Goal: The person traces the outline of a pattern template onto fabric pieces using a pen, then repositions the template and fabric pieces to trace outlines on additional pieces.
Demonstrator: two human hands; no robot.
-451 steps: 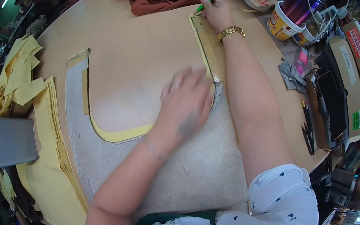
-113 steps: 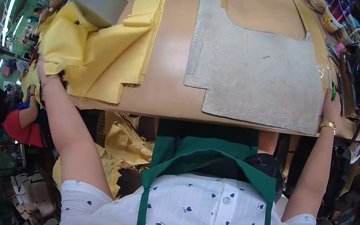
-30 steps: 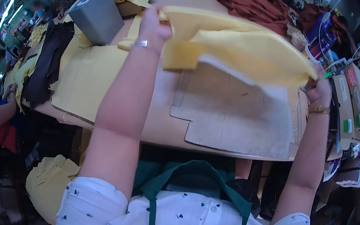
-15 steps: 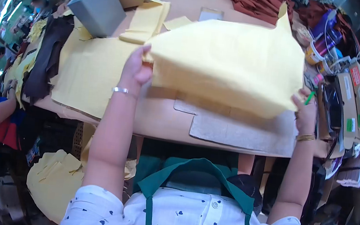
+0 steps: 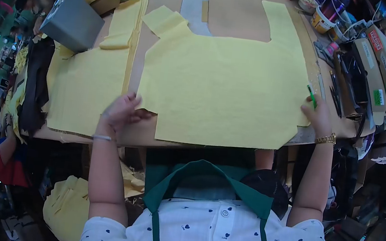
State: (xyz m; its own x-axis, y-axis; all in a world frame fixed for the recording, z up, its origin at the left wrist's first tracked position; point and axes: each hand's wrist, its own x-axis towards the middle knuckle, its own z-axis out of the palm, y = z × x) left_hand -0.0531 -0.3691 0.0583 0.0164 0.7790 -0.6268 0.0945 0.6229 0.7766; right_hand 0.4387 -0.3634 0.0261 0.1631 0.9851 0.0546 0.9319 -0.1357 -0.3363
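A large yellow cloth piece [image 5: 221, 85] lies spread flat on the table in front of me, with a strip sticking up at each upper corner. My left hand [image 5: 124, 111] is at its lower left edge, fingers apart, with nothing visibly gripped. In my right hand [image 5: 318, 115], at the cloth's right edge, is a slim green pen [image 5: 311, 96], its tip pointing up and away. Part of a grey flat template [image 5: 194, 13] shows beyond the cloth's upper edge; the cloth covers the rest.
Left of the cloth lies a stack of yellow fabric [image 5: 88, 91], with a grey metal block [image 5: 73, 20] at its upper end. Tools, a white bucket [image 5: 321, 21] and cardboard boxes [image 5: 367, 77] line the right side. Another person's red sleeve [image 5: 1, 159] shows far left.
The yellow cloth was lifted between both hands; now it lies flat, over the lower part of the template. My left hand has let go and moved down toward me.
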